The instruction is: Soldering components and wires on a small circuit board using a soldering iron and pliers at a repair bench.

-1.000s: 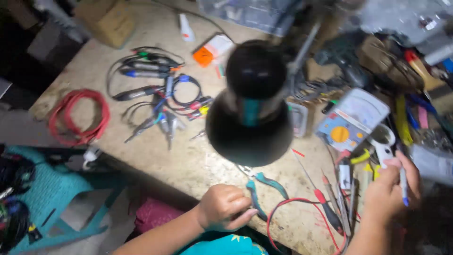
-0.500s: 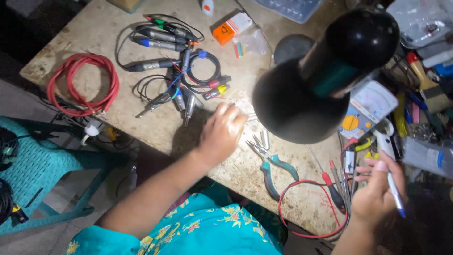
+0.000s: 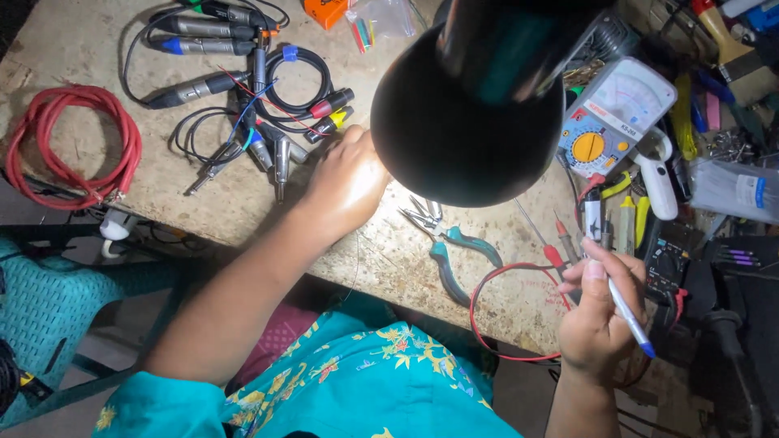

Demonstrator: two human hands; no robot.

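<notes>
Early stage: left hand (image 3: 345, 182) reaches, fingers loosely curled and empty, at the cable connectors (image 3: 276, 150) on the table (image 3: 65, 49); right hand (image 3: 596, 312) fingers grip a pen-like tool (image 3: 629, 316), pliers (image 3: 450, 247) untouched.

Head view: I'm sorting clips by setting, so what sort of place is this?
Probably an electronics repair bench: an analog multimeter, audio cable plugs and small pliers lie on the worn worktop under a black lamp.

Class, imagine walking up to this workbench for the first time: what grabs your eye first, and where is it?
The black lamp shade looms top centre, above the bench. Beneath its glow the left hand reaches toward a tangle of audio cables. At lower right, the right hand holds a white pen-like tool.
</notes>
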